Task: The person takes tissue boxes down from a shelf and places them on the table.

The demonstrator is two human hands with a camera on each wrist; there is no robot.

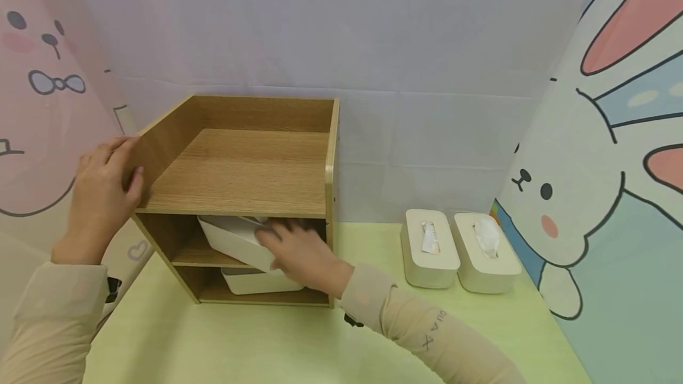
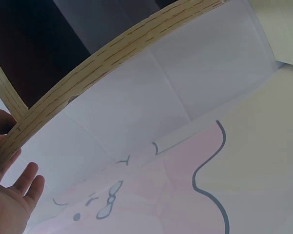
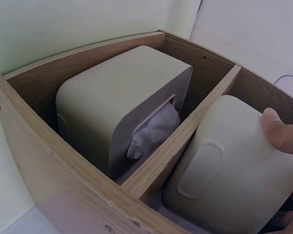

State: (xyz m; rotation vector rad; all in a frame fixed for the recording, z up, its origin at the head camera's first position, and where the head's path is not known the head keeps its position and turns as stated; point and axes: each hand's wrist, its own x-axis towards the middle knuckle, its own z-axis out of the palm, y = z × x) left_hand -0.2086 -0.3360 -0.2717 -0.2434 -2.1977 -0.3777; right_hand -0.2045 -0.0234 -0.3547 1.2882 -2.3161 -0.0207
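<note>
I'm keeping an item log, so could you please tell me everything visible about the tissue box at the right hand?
The tissue box is off-white and plastic-looking, with rounded corners and an oblong moulded mark on one face. It is angled in the upper enclosed compartment of the wooden shelf, its near end jutting out slightly. The right hand grips and partly hides it.

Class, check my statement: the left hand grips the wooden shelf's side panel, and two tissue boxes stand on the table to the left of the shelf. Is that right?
Not quite: the head view shows the two tissue boxes on the table to the right of the wooden shelf. The left hand does grip its side panel.
</note>
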